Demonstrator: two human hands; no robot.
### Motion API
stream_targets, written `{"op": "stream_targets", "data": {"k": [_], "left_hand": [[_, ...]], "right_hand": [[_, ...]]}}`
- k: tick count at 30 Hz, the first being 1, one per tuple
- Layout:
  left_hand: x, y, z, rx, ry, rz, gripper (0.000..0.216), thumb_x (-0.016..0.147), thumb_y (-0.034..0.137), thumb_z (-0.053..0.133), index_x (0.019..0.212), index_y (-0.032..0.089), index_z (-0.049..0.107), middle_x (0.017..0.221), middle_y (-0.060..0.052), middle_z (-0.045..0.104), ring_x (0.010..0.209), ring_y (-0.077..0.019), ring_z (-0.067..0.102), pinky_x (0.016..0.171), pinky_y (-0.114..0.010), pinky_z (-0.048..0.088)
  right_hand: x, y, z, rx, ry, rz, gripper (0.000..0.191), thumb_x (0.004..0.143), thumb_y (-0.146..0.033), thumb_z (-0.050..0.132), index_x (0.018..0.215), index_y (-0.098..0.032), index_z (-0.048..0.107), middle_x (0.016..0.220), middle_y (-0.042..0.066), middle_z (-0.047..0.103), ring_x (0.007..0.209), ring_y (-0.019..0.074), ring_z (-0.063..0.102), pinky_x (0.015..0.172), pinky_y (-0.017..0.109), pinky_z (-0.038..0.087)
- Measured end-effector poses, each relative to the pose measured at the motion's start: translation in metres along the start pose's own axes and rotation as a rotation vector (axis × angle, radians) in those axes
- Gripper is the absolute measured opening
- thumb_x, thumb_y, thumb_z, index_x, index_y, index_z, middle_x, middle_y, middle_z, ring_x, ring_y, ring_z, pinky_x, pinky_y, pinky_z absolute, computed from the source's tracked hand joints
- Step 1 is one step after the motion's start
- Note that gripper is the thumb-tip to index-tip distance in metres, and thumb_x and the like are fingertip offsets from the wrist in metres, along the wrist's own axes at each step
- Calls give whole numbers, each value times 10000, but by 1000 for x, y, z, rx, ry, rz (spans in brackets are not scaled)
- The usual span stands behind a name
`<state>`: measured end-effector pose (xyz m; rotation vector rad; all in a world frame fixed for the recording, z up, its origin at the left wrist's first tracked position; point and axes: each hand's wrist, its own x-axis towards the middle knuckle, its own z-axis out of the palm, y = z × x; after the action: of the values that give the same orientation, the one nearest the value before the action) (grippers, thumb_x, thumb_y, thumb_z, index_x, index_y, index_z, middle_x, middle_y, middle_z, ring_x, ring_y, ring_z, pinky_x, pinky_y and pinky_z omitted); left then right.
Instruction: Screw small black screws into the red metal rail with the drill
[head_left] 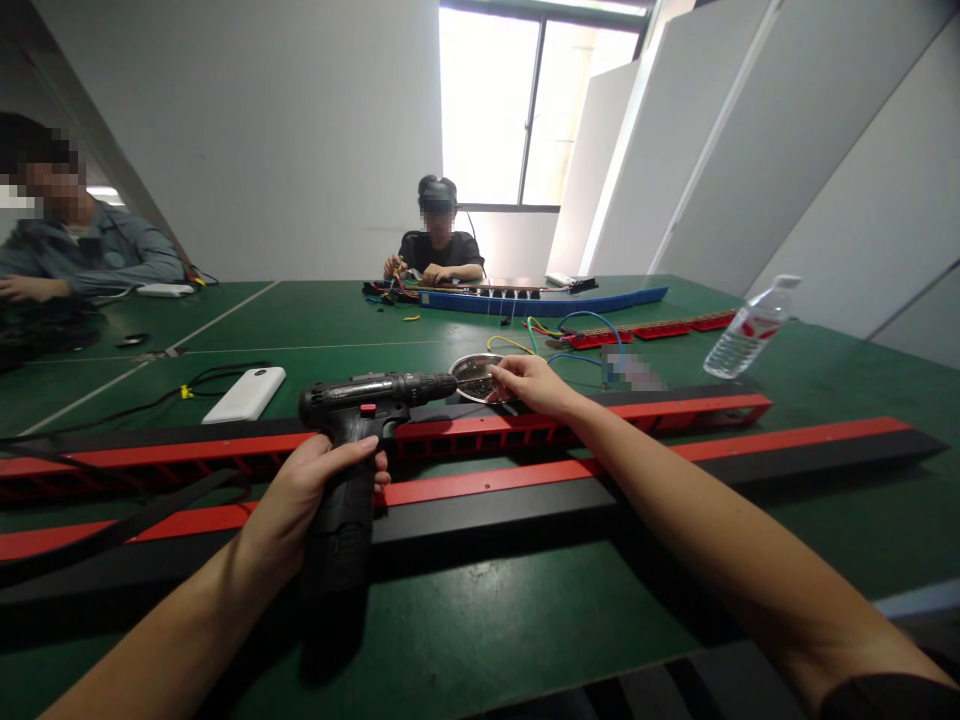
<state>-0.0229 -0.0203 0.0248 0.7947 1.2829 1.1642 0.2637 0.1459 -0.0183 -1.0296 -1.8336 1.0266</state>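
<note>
The left hand (311,482) grips the drill (360,392); the right hand (534,384), fingertips pinched, hold unclear, meets its bit (471,380) at the bowl (474,359).

The drill (356,400) looks plastic — the bowl (474,362), smooth and shiny metal.

The drill (345,405) is black with a red switch (368,409). The bowl (475,362) is shiny silver. The table (465,625) is dark green, crossed by pale lines. The nearer bar (487,515) is red above, black along its side. The power bank (246,396) is white, the far strip (555,301) blue, and the bottle (739,345) clear with a red-and-white label (760,322).
</note>
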Motion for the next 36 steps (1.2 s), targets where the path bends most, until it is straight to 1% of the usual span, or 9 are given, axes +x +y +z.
{"op": "stream_targets", "data": {"k": [8,16,19,21,25,27,29,33,36], "left_hand": [[3,-2,-1,-9,16,11,119,798,180,774,854,115,692,830,-108,751,653,-182,729,573,-249,618],[1,4,-11,32,-26,34,206,770,259,803,899,140,694,831,-82,755,673,-190,725,578,-258,609],[3,18,-24,220,-141,82,268,763,361,824,882,152,705,810,-59,749,682,-201,717,563,-262,587],[5,30,-36,438,-194,194,303,732,388,850,870,151,722,757,-38,744,646,-193,697,552,-246,557],[5,56,-65,783,-197,414,469,684,393,880,1094,202,755,1060,-47,804,1008,-272,730,910,-311,571],[3,69,-78,884,-202,458,504,676,428,873,1122,228,753,1098,-40,803,1054,-295,722,945,-340,566],[1,81,-86,991,-213,479,516,636,436,890,1097,241,764,1052,-30,813,986,-299,741,882,-343,592],[-5,100,-78,1101,-302,503,403,644,445,875,991,255,799,971,-7,819,862,-268,748,783,-315,609],[-12,110,-60,1122,-369,513,443,669,456,853,1062,261,797,992,-3,813,842,-245,745,766,-299,605]], "right_hand": [[-2,-3,-1,-101,20,-29,386,929,-564,622,788,-204,605,682,51,708,619,174,644,572,281,433],[-34,-44,-10,-770,139,-313,361,1010,-417,508,753,-187,615,716,30,622,640,151,505,622,295,335],[-63,-55,-7,-880,113,-313,264,1010,-358,524,865,-181,656,836,57,663,716,167,554,672,300,377],[-84,-61,1,-832,52,-274,224,1006,-347,541,924,-185,672,874,62,683,754,176,590,696,301,415],[-123,-71,25,-687,-12,-254,171,991,-334,580,1022,-196,677,973,80,703,886,209,638,793,332,491],[-137,-73,38,-666,13,-295,175,985,-318,585,1074,-196,674,1057,101,698,989,232,638,883,372,507],[-147,-74,49,-684,-10,-357,203,981,-312,588,1121,-192,674,1130,116,687,1086,253,620,970,410,496],[-155,-72,58,-804,-49,-450,289,979,-308,585,1225,-181,670,1221,137,672,1197,295,577,1070,494,442],[-158,-69,58,-848,-30,-473,288,983,-298,577,1225,-184,681,1177,133,694,1153,298,597,1049,515,454]]}}
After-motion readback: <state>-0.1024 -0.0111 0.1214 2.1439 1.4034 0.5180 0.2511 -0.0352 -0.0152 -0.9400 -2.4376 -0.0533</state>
